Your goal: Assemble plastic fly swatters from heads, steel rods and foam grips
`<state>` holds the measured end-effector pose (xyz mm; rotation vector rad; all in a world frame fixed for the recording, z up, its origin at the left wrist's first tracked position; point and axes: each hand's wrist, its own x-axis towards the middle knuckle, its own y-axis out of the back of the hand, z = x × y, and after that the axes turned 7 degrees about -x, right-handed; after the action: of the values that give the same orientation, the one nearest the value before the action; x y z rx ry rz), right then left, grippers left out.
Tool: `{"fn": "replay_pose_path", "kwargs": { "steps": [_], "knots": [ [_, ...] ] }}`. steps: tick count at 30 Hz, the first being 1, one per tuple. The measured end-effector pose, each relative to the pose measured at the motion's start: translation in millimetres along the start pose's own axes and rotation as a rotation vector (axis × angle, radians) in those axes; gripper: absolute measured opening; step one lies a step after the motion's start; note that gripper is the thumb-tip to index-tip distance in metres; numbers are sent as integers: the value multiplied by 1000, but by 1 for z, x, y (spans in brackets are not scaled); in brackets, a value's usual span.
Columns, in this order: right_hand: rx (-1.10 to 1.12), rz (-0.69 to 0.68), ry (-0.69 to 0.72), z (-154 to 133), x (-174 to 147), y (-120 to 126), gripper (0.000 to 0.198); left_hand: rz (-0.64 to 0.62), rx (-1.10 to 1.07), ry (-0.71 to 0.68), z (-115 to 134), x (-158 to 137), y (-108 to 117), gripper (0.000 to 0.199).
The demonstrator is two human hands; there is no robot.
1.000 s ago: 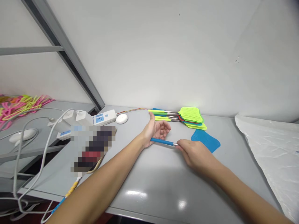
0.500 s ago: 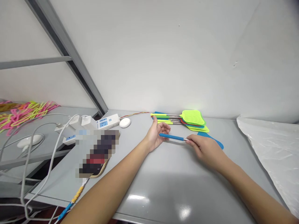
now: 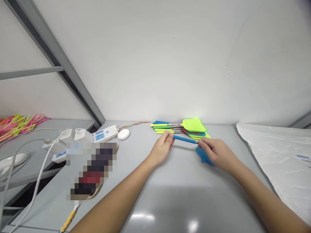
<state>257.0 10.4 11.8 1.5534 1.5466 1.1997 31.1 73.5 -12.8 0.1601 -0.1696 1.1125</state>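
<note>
Between my two hands a blue fly swatter (image 3: 185, 139) is held just above the grey table. My left hand (image 3: 162, 146) is closed round the free end of its blue handle. My right hand (image 3: 216, 151) pinches the metal shaft where it meets the handle. The swatter's blue perforated head hangs below my right hand, partly hidden by it. Behind my hands lies a pile of fly swatters (image 3: 193, 125) with yellow, green, blue and red parts, their heads stacked to the right and handles pointing left.
A phone (image 3: 97, 168), blurred over, lies at the left with a cable. Beyond it are a power strip (image 3: 106, 133) with white plugs and a round white device (image 3: 123, 134). White plastic sheeting (image 3: 272, 149) covers the right side. Pink and yellow strands (image 3: 24, 126) lie far left.
My left hand has closed on the handle's end, where it was open beside it before. The swatter's head has turned in my right hand. The view has shifted slightly right.
</note>
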Motion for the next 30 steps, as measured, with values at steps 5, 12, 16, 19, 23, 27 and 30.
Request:
{"fn": "replay_pose_path", "kwargs": {
  "steps": [5, 12, 16, 19, 23, 27, 30],
  "knots": [
    [46, 2, -5, -2, 1, 0, 46, 13, 63, -25, 0, 1, 1, 36],
    [43, -52, 27, -2, 2, -3, 44, -21, 206, 21, -3, 6, 13, 41],
    [-28, -95, 51, -1, 2, -9, 36, -50, 615, -27, 0, 5, 18, 39],
    [-85, -84, 96, -8, 1, -18, 32, -78, 910, -223, 7, -1, 7, 29],
    [-66, -50, 162, -21, -1, -28, 29, -306, 1062, -290, 14, -11, -13, 33],
    [-103, -11, 154, -18, -1, -27, 26, -368, 1111, -210, 14, -13, -15, 38],
    [-155, 10, 132, -6, 1, -20, 30, -308, 1143, -208, 15, -9, -3, 39]
  ]
}}
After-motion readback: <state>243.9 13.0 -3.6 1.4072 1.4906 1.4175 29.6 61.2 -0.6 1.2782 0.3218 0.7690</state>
